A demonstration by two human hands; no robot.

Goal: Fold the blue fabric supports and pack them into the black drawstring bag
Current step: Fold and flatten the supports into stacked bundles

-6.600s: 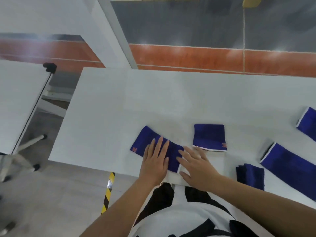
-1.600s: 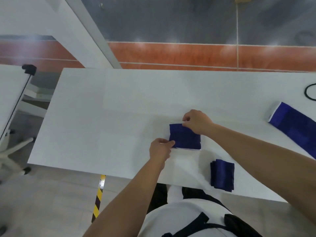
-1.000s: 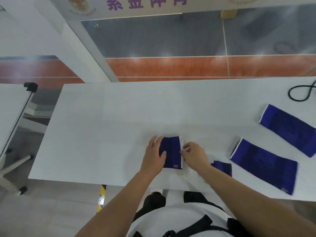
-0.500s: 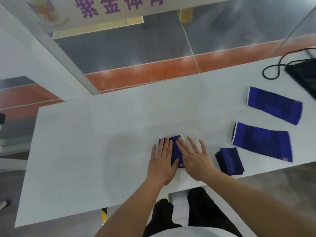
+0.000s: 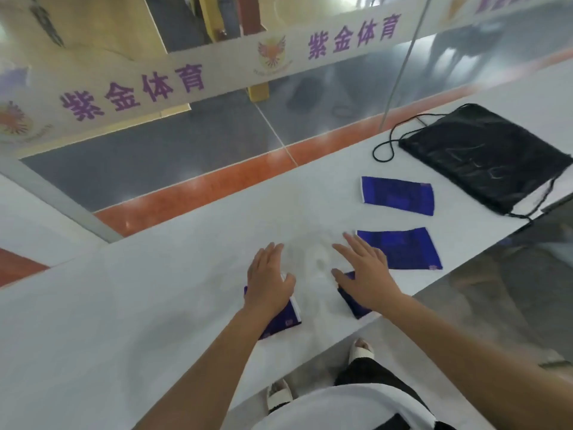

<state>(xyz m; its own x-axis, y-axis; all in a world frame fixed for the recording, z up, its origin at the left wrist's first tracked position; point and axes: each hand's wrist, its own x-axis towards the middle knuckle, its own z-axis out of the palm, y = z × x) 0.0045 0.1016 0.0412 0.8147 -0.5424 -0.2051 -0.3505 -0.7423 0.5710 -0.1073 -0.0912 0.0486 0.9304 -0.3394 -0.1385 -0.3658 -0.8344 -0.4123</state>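
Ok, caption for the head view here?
Left hand covers one folded support, right hand another folded support; near unfolded support, far unfolded support and black drawstring bag lie rightward.

white table (image 5: 124, 305); folded blue supports (image 5: 283, 321), flat blue supports (image 5: 400, 197), black bag (image 5: 483, 150)

The white table (image 5: 124, 305) I stand at runs slantwise across my view, its near edge just below me. Beyond its far edge I see a grey floor (image 5: 155, 156) bordered by an orange strip (image 5: 217, 184) that follows the table's line. Above that, a pale banner (image 5: 217, 72) stretches across, printed with purple characters (image 5: 133, 94) and a winged emblem (image 5: 272, 52); a second emblem (image 5: 12, 117) shows blurred at its left end. A yellow post (image 5: 259, 91) stands behind the banner. A thin grey pole (image 5: 400, 72) rises near the table's far right. To my left a grey bar (image 5: 52, 193) slants down beside another white surface (image 5: 28, 231). On my right lies a dark, glossy floor (image 5: 496, 290).
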